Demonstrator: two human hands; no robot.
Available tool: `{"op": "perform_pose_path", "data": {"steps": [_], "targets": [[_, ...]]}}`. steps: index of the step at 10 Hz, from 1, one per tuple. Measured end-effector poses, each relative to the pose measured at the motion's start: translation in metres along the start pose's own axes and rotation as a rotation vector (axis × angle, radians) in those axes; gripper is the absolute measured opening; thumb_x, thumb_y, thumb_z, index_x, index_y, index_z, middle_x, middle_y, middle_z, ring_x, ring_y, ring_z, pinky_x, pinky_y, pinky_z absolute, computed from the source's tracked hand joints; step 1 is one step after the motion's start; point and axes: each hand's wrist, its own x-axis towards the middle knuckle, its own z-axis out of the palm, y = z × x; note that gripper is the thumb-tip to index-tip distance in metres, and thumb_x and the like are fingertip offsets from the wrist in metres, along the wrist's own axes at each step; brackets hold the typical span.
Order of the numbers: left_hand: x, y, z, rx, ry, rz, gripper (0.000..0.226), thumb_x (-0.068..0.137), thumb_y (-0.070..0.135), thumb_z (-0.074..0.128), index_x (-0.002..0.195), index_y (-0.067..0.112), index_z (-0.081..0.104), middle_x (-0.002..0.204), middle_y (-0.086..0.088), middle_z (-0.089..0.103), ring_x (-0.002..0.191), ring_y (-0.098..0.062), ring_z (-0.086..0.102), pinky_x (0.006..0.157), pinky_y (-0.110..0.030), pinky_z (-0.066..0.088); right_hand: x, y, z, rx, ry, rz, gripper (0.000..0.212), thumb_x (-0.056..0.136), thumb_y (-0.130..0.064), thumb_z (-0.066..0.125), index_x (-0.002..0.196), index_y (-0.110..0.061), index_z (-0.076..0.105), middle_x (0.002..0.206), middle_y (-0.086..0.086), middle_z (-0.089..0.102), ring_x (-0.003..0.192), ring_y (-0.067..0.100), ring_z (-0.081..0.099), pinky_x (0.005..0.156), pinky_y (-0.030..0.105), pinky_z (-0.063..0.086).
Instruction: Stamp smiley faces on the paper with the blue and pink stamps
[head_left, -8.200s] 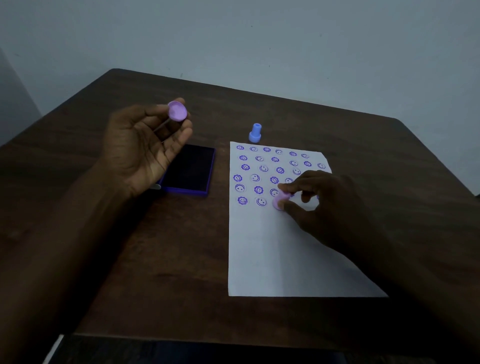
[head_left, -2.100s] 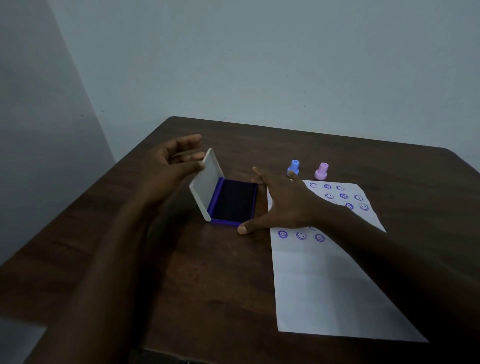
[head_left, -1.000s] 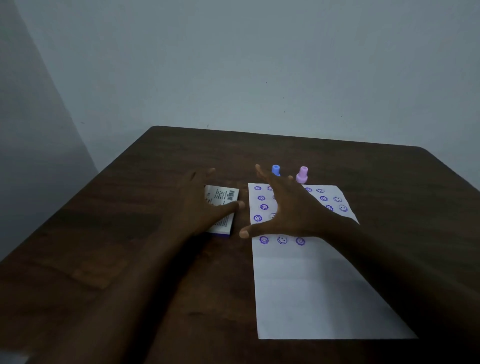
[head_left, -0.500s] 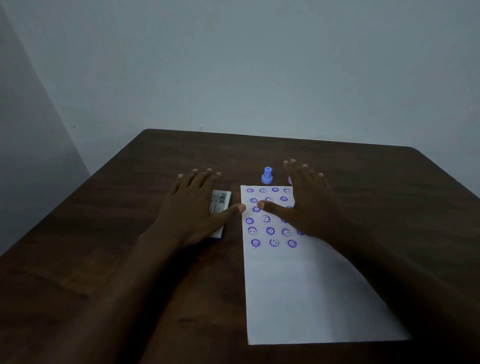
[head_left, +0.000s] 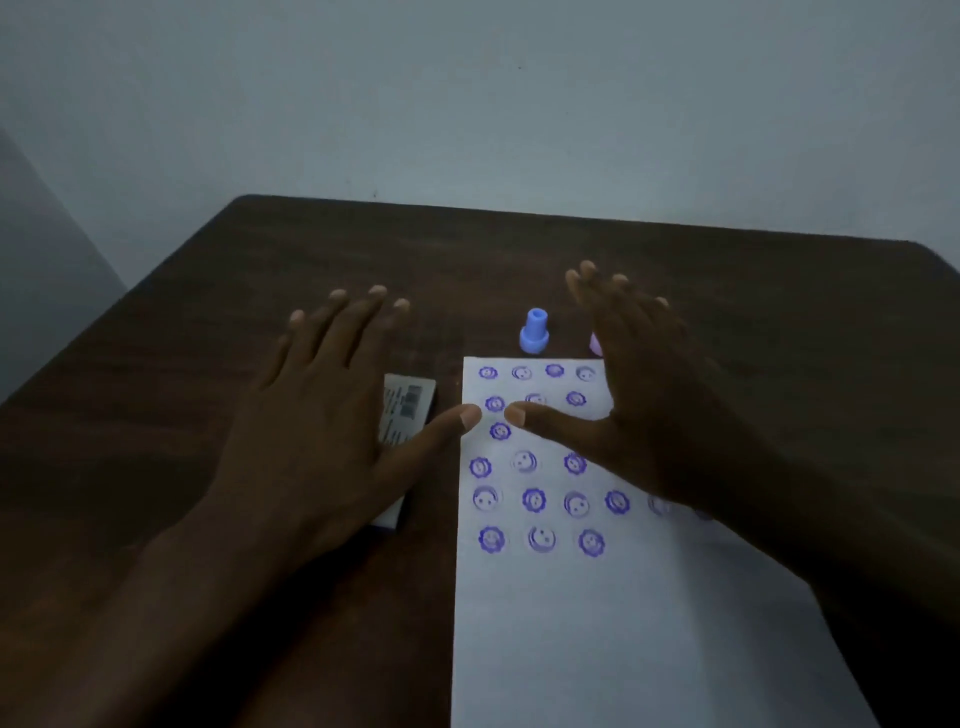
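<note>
The paper (head_left: 597, 623), thin and easily shifted, lies flat on the tabletop (head_left: 156, 415). Above it, left hand (head_left: 317, 431) and right hand (head_left: 660, 405) hover, fingers spread, holding nothing. Beyond, the blue stamp (head_left: 534, 332) stands upright, light and rigid, best pinched by its neck; the pink stamp (head_left: 595, 343) hides behind the right hand.

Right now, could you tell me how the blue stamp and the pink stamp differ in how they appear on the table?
The blue stamp stands in full view, upright beyond the paper's far edge; the pink stamp is almost wholly hidden behind the right hand, only a sliver showing. The blue stamp sits nearer the left hand; the pink stamp lies to its right. Neither is held: both hands are open and spread.
</note>
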Motion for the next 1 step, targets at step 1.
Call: {"op": "perform_pose_path", "data": {"steps": [1], "targets": [[0.0185, 0.0038, -0.0192, -0.004, -0.019, -0.021, 0.101, 0.080, 0.086, 0.021, 0.153, 0.015, 0.031, 0.163, -0.005, 0.028, 0.151, -0.022, 0.020, 0.122, -0.045, 0.019, 0.0167, -0.0002, -0.0190, 0.061, -0.028, 0.040, 0.116, 0.068, -0.088, 0.039, 0.157, -0.022, 0.005, 0.167, -0.001, 0.003, 0.153, 0.017, 0.003, 0.122, 0.037, 0.002]]}}
